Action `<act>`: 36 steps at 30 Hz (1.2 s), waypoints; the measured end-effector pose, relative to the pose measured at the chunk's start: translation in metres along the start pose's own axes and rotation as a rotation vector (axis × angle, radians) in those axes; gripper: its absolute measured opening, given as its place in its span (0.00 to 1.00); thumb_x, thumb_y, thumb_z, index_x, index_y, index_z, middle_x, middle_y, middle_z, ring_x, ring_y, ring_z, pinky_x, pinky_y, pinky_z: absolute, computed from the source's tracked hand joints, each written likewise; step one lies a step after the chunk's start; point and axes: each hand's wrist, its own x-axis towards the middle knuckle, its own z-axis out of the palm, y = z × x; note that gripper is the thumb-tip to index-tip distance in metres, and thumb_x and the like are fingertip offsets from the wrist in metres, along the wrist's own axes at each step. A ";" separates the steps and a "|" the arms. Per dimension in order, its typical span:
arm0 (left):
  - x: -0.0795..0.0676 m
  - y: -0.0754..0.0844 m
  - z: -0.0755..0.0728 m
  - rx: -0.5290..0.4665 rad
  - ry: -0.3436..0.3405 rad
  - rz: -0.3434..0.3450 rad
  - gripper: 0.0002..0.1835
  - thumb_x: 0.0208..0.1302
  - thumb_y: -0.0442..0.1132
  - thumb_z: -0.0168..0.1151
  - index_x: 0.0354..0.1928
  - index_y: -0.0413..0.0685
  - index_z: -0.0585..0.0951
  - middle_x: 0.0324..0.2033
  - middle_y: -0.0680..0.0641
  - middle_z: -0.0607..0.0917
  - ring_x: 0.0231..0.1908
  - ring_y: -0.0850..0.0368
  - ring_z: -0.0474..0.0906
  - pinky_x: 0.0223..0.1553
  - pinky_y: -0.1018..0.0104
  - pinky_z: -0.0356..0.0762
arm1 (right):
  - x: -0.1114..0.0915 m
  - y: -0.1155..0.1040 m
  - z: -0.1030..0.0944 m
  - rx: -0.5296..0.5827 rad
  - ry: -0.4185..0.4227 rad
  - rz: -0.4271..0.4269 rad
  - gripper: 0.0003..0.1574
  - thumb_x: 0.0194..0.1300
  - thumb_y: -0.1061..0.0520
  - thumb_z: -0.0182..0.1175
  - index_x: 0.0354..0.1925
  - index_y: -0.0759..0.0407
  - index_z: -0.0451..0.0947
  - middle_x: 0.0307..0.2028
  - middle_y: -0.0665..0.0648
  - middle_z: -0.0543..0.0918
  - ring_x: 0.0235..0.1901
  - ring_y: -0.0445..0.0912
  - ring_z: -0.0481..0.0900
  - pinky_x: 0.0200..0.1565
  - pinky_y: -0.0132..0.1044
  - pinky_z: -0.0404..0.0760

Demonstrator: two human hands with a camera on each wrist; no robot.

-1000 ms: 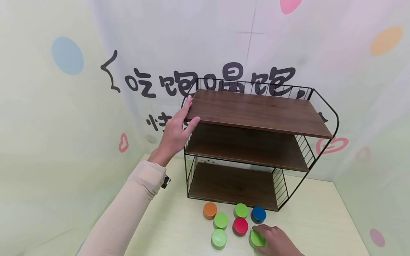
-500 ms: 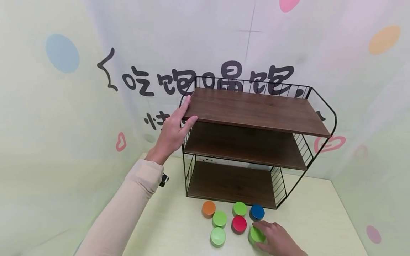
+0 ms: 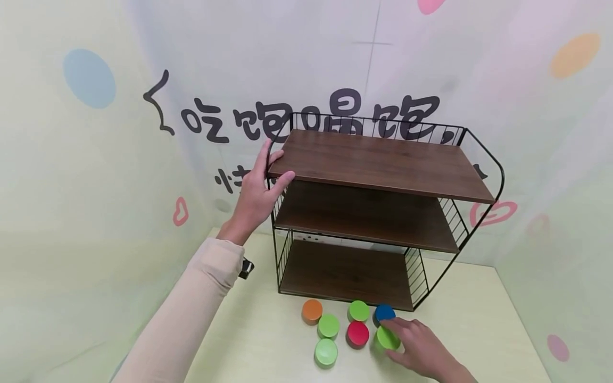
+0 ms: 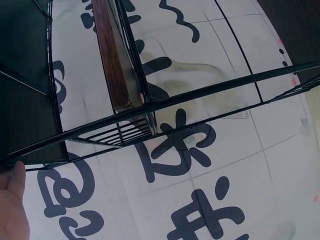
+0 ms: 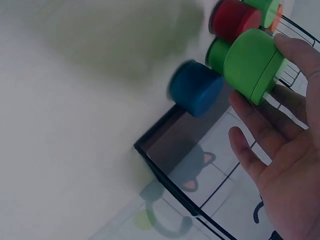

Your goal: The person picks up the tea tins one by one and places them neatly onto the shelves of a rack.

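A three-tier rack (image 3: 383, 162) with dark wooden shelves and a black wire frame stands on the table. My left hand (image 3: 254, 199) grips its upper left corner, thumb on the top shelf's front edge and fingers at the side rail. In the left wrist view only the thumb side of that hand (image 4: 15, 210) shows, against the wire frame. My right hand (image 3: 421, 343) pinches a round green tin (image 3: 388, 338) between thumb and fingers, close by a blue tin (image 3: 384, 313). The right wrist view shows the green tin (image 5: 250, 65) gripped by its lidded end.
Left of the held tin, a red tin (image 3: 357, 334), two green tins, a pale green tin (image 3: 326, 352) and an orange tin (image 3: 312, 311) sit before the bottom shelf (image 3: 347, 274). A printed curtain (image 3: 306, 58) hangs behind the rack.
My right hand has moved the green tin away from me, toward the blue tin. The left hand's fingers have shifted from the top shelf's edge onto the side rail.
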 end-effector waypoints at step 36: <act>0.000 0.000 0.000 0.007 -0.030 -0.030 0.42 0.70 0.50 0.62 0.79 0.63 0.51 0.66 0.52 0.75 0.68 0.59 0.66 0.67 0.54 0.60 | 0.032 0.009 -0.132 -0.037 0.161 -0.070 0.33 0.49 0.48 0.77 0.52 0.60 0.82 0.38 0.50 0.85 0.30 0.35 0.74 0.28 0.29 0.77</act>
